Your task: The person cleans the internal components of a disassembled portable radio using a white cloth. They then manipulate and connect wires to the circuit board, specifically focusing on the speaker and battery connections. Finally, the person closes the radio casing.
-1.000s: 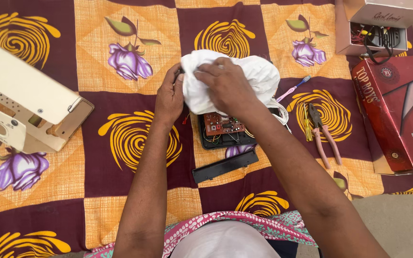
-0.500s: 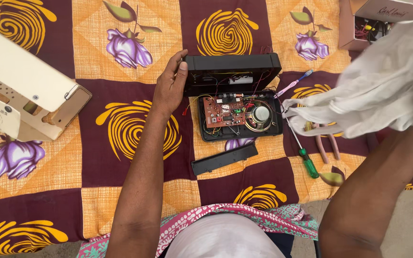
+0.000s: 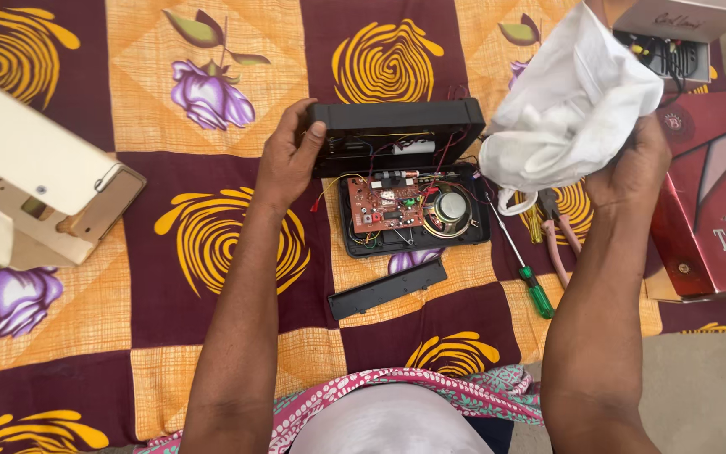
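Left hand [image 3: 289,160] grips raised black plastic radio back shell [image 3: 397,134], above exposed circuit half [image 3: 413,210] | right hand [image 3: 632,160] clutches crumpled white cloth [image 3: 565,109] aloft | advice: wipe gently, sparing wires.

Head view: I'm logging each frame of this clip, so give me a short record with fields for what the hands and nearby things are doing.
left hand: grips the left end of the black radio cover, held tilted up
right hand: holds a bunched white cloth raised to the right, clear of the radio
radio base: open on the patterned blanket, circuit board and speaker exposed
loose part: black strip below the base
tools: green-handled screwdriver, pink-handled pliers
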